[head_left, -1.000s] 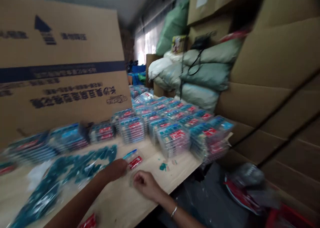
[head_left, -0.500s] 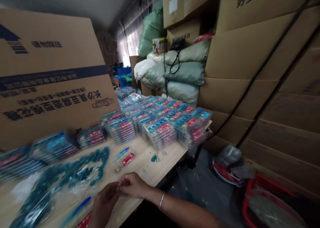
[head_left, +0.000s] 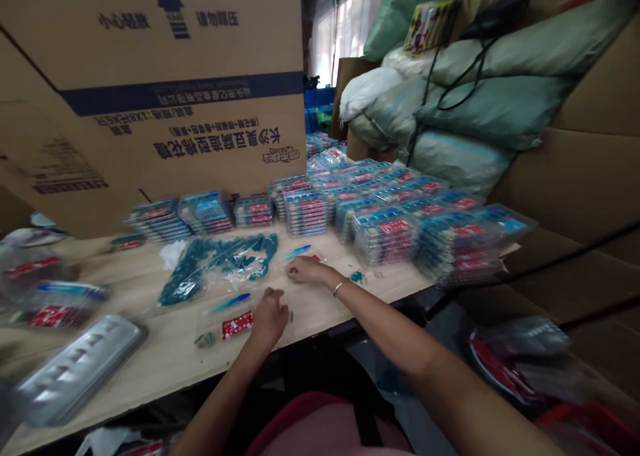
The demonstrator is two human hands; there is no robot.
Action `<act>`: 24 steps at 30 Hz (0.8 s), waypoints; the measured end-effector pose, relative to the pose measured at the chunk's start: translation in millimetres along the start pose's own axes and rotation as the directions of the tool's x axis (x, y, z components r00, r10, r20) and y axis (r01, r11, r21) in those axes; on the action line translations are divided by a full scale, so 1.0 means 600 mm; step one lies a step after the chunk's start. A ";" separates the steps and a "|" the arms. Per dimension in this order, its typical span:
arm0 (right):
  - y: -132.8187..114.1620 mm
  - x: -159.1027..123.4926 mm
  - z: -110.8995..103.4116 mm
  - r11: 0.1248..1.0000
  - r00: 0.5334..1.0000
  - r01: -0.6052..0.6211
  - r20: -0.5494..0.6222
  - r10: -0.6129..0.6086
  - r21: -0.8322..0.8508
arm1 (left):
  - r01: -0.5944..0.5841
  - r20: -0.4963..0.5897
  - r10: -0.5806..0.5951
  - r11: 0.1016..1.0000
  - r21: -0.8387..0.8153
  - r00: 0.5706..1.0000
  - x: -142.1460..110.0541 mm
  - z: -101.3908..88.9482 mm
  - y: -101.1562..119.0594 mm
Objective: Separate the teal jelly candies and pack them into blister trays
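Lying just left of the left hand [head_left: 271,316] on the table [head_left: 165,353] are a red packet [head_left: 237,325] and a blue stick [head_left: 233,301]; that hand's fingers are curled, but whether they pinch anything I cannot tell. Beside a second blue stick [head_left: 299,251], the right hand [head_left: 305,270] points down, fingers close together, their grip too blurred to tell, with a green bag [head_left: 210,264] to its left and stacked boxes [head_left: 384,239] to its right.

From head height, above and behind the bare left hand [head_left: 273,315] and bare right hand [head_left: 306,270], the flat, pale wooden tabletop [head_left: 165,351] is viewed closely, forward and downward.
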State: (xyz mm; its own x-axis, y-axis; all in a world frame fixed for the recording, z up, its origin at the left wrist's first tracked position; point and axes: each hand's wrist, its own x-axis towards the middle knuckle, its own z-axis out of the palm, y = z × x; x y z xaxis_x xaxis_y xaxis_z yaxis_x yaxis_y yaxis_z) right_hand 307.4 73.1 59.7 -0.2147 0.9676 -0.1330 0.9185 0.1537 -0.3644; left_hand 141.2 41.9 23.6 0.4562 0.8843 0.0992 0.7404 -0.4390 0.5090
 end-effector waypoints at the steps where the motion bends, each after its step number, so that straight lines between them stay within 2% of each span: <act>1: 0.002 0.000 -0.003 1.000 0.999 0.022 0.027 -0.022 -0.013 | -0.022 -0.020 0.022 1.000 -0.003 1.000 0.013 -0.002 -0.001; 4: 0.001 -0.002 -0.010 0.997 0.996 0.061 0.070 -0.057 -0.056 | -0.115 -0.034 0.114 0.993 -0.018 0.993 0.055 -0.005 -0.003; 9: -0.017 0.000 -0.004 0.992 0.999 0.024 0.025 -0.021 -0.125 | -0.199 -0.016 0.198 0.979 -0.042 0.980 0.094 -0.001 -0.011; 13: -0.007 0.011 -0.004 0.996 0.998 0.008 0.055 -0.003 -0.091 | -0.205 -0.022 0.204 0.976 -0.075 0.979 0.100 0.000 -0.021; 18: 0.029 0.022 -0.001 0.994 0.992 0.107 0.063 -0.109 0.025 | -0.208 -0.046 0.203 0.966 -0.154 0.978 0.101 0.005 -0.028; 21: 0.042 0.020 0.001 0.980 0.985 0.167 0.015 -0.170 0.110 | -0.207 -0.068 0.197 0.957 -0.203 0.978 0.101 0.008 -0.029; 24: 0.044 -0.003 0.008 0.966 0.979 0.200 -0.080 -0.189 0.163 | -0.205 -0.095 0.187 0.945 -0.255 0.978 0.098 0.005 -0.029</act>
State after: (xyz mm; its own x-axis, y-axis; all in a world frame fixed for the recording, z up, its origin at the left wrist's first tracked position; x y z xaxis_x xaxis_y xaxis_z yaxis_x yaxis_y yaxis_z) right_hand 330.6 74.5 45.9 -0.3574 0.9339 0.0125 0.7903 0.3095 -0.5288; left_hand 156.4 101.1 17.8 0.5378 0.7976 0.2733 0.4800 -0.5561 0.6785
